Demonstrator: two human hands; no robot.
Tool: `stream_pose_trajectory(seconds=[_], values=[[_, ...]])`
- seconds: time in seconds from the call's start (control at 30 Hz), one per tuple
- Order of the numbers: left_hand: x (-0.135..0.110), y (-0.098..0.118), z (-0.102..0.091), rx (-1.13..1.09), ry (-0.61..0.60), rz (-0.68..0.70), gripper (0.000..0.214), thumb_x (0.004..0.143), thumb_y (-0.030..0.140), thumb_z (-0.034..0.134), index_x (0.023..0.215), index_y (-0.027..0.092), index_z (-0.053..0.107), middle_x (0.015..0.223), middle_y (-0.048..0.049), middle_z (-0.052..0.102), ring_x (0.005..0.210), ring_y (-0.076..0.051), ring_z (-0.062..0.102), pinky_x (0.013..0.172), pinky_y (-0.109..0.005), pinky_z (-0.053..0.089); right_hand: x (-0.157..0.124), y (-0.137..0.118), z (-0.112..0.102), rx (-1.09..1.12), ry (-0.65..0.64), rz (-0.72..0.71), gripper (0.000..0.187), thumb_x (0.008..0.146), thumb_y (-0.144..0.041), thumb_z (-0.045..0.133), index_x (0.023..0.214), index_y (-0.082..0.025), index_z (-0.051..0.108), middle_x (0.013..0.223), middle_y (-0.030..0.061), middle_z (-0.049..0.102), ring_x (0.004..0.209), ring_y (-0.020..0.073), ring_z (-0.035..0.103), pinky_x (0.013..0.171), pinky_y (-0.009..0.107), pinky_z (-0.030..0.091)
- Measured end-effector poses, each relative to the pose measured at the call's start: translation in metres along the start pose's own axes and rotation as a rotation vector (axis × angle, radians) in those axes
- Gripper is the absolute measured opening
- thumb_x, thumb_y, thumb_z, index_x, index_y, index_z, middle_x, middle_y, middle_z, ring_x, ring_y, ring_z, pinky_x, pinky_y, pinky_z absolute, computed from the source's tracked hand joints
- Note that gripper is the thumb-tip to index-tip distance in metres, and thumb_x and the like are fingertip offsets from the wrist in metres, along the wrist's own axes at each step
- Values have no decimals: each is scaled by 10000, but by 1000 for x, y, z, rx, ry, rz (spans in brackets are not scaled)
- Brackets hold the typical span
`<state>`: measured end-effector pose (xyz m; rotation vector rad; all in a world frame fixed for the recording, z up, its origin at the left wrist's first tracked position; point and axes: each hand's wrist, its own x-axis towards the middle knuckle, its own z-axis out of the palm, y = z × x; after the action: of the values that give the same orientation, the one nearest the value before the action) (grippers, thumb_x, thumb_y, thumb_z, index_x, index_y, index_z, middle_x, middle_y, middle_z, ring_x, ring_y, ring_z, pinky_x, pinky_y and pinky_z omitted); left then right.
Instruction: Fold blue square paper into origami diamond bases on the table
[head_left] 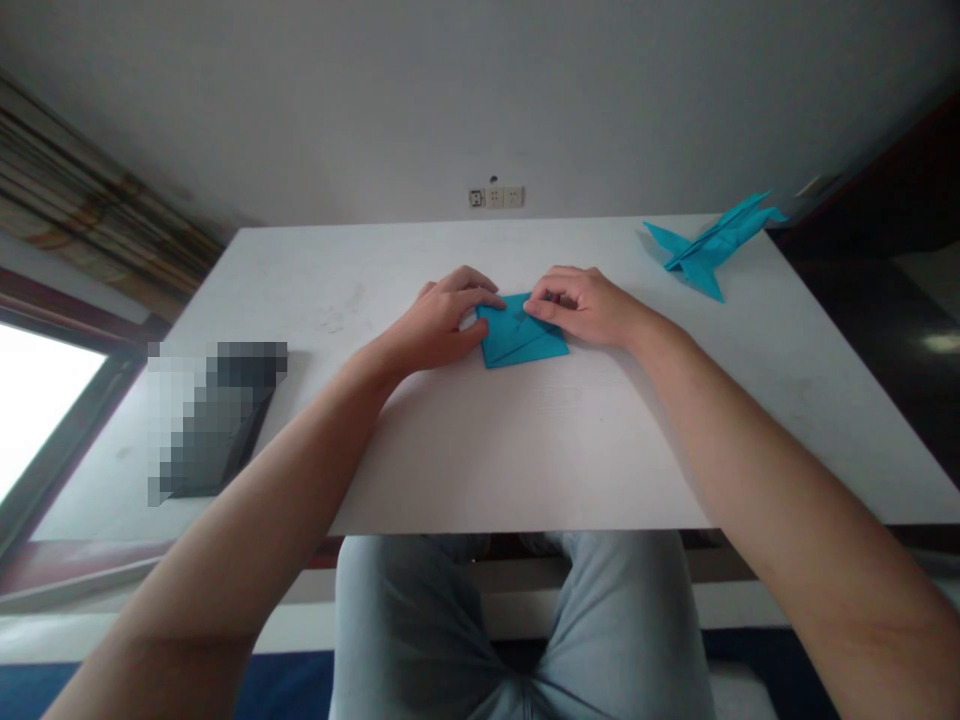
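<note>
A folded square of blue origami paper (517, 335) lies on the white table in front of me, with crease lines and a loose flap across its top. At its left edge, my left hand (450, 320) steadies it with thumb and fingertips. My right hand (581, 303) is closed in a pinch at the upper right part of the paper, thumb against the flap and fingers curled. The right fingertips partly cover the paper's far right corner.
A finished-looking blue paper bird (709, 245) rests at the table's far right corner. To the left lies a dark, pixelated object (225, 420). The white table (525, 460) meets a grey wall with sockets (495, 197). A curtain (97, 180) hangs at left.
</note>
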<state>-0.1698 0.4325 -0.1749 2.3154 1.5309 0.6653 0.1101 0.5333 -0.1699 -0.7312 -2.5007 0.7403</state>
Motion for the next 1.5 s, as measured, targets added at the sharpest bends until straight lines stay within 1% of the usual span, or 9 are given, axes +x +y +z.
stream_pose_trajectory(seconds=[0.2, 0.33, 0.47, 0.6, 0.73, 0.93, 1.23, 1.37, 1.5], values=[[-1, -4, -14, -28, -42, 32, 425, 960, 375, 777, 1366, 310, 884, 1411, -105, 849, 1339, -355, 762, 1273, -577, 548, -4, 0, -9, 58, -66, -14, 776, 1078, -948, 580, 775, -263, 781, 1017, 62, 826, 988, 287, 721, 1137, 519, 462], [-3, -9, -19, -62, -83, 68, 517, 914, 469, 891, 1405, 307, 868, 1424, -99, 847, 1335, -348, 770, 1255, -537, 562, -5, -1, -11, 12, -104, -33, 677, 1022, -830, 789, 702, -236, 733, 1187, 75, 836, 1087, 299, 745, 1262, 610, 362], [-3, -12, -19, -109, -107, 103, 686, 815, 558, 1039, 1428, 305, 865, 1420, -113, 840, 1320, -356, 773, 1246, -535, 581, -6, -4, -11, -25, -148, -31, 476, 884, -716, 979, 865, -267, 821, 1282, 88, 794, 1163, 343, 721, 1232, 617, 414], [-1, -9, -17, -134, -113, 110, 756, 726, 585, 1119, 1397, 322, 893, 1406, -121, 836, 1294, -354, 777, 1215, -531, 609, -6, -8, -12, -34, -172, -18, 489, 795, -707, 1049, 1004, -304, 867, 1317, 80, 765, 1175, 351, 708, 1230, 613, 441], [0, -5, -14, -166, -78, 112, 558, 823, 658, 1053, 1258, 328, 936, 1327, -107, 876, 1242, -334, 799, 1176, -515, 633, -7, -8, -11, -24, -176, -21, 483, 764, -698, 1068, 1012, -322, 892, 1375, 80, 744, 1253, 373, 710, 1240, 621, 471], [0, -4, -12, -187, -35, 155, 418, 933, 742, 940, 1046, 341, 958, 1160, -74, 935, 1124, -315, 862, 1132, -491, 661, -6, -9, -12, 109, -206, -39, 355, 865, -681, 978, 975, -345, 944, 1314, 81, 778, 1216, 357, 746, 1115, 544, 585], [1, 6, -12, -256, -66, 167, 335, 930, 650, 960, 1040, 334, 970, 1175, -71, 951, 1077, -306, 898, 1078, -475, 709, -2, -4, -9, 323, -126, 19, 408, 871, -699, 965, 934, -299, 922, 1013, 54, 885, 982, 300, 757, 940, 467, 581], [-1, 9, -14, -278, -57, 125, 399, 970, 687, 908, 1091, 310, 956, 1171, -79, 946, 1087, -299, 895, 1050, -447, 712, -3, 3, -8, 392, -85, 70, 450, 861, -731, 972, 959, -297, 910, 980, 42, 878, 936, 288, 744, 856, 436, 579], [-2, 7, -10, -231, -4, 129, 332, 1037, 583, 825, 1129, 282, 930, 1166, -80, 935, 1091, -283, 878, 1071, -440, 695, -3, 6, -9, 421, -63, 98, 561, 832, -833, 971, 963, -296, 878, 980, 40, 859, 905, 272, 718, 812, 411, 563]])
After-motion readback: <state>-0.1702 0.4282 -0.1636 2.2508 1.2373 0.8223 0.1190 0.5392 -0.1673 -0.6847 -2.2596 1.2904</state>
